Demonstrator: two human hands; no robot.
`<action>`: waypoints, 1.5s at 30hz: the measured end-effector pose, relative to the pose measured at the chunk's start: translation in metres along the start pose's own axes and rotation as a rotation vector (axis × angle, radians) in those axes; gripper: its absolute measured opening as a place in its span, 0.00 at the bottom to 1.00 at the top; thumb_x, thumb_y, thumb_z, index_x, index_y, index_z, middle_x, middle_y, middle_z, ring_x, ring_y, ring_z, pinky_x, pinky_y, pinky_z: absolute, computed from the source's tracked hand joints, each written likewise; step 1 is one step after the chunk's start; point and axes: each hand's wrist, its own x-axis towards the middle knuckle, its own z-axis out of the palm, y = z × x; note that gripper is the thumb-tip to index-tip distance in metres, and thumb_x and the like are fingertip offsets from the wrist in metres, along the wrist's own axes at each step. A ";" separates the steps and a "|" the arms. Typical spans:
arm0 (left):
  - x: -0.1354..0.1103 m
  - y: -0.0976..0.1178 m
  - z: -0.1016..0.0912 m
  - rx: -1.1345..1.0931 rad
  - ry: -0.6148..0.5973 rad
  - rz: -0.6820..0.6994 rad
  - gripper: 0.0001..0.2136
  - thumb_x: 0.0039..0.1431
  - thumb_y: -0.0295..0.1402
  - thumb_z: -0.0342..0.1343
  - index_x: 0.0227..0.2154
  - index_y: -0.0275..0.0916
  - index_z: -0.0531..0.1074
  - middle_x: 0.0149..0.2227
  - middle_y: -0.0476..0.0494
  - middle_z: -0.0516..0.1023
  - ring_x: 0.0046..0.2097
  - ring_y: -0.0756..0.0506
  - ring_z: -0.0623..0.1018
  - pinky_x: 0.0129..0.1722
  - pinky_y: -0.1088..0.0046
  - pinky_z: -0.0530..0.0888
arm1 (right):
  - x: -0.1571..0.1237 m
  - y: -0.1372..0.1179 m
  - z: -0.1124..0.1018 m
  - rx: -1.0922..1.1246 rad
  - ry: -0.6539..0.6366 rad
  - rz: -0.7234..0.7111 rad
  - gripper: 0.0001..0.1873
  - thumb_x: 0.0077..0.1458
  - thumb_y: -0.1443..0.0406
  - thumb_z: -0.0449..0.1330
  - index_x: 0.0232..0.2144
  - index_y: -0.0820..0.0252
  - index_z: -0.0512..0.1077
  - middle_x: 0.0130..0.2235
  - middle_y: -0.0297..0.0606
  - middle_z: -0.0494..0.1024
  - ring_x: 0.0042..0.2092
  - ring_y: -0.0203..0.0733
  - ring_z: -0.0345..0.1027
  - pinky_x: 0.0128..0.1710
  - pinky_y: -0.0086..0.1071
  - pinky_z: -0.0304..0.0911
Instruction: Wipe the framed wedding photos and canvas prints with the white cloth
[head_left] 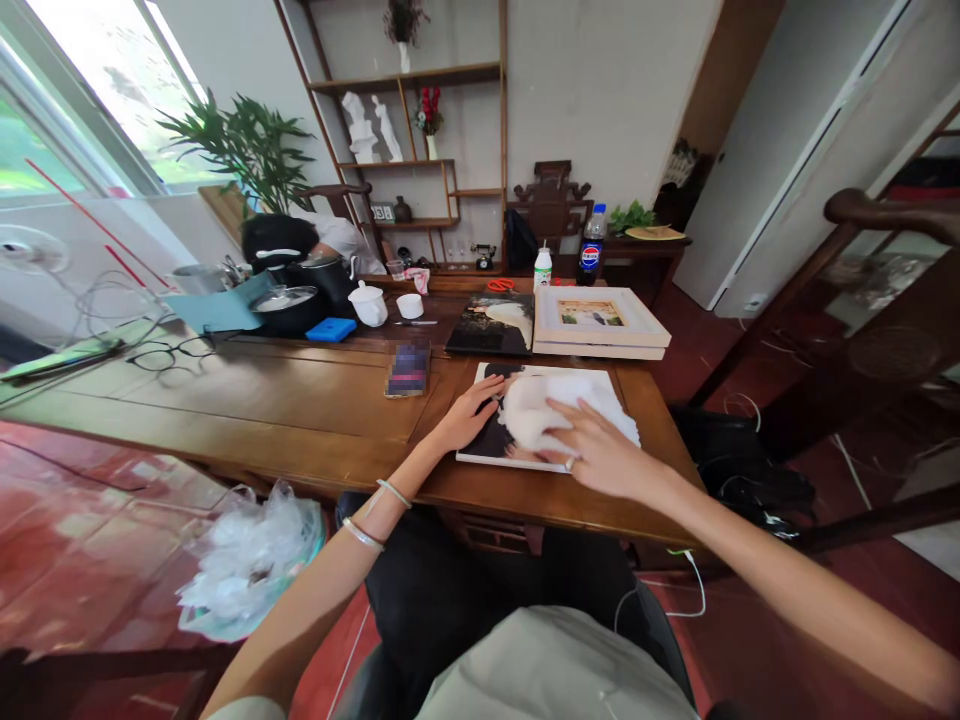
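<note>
A flat printed panel with white edges (480, 456) lies on the table in front of me. A bunched white cloth (529, 410) covers much of it and reaches over its right edge. My right hand (592, 445), slightly blurred and with a ring on one finger, rests on the cloth with its fingers spread. On the dark left part of the panel my left hand (474, 412) lies flat, fingers stretched out, beside the cloth. Most of the panel's picture is hidden.
Behind the panel lie a dark picture board (487, 325) and a white framed box (652, 335). A phone (407, 370), teapot (369, 303), scissors (501, 285), white bottle (543, 265) and cola bottle (592, 245) are on the table. A bag-filled bin (251, 560) stands lower left.
</note>
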 end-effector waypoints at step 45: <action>-0.001 0.005 -0.002 -0.020 -0.027 0.048 0.19 0.63 0.40 0.47 0.55 0.43 0.67 0.59 0.43 0.66 0.62 0.42 0.61 0.63 0.56 0.56 | -0.022 -0.020 -0.012 0.107 0.016 0.023 0.20 0.54 0.71 0.51 0.48 0.53 0.72 0.57 0.39 0.68 0.60 0.49 0.56 0.60 0.47 0.49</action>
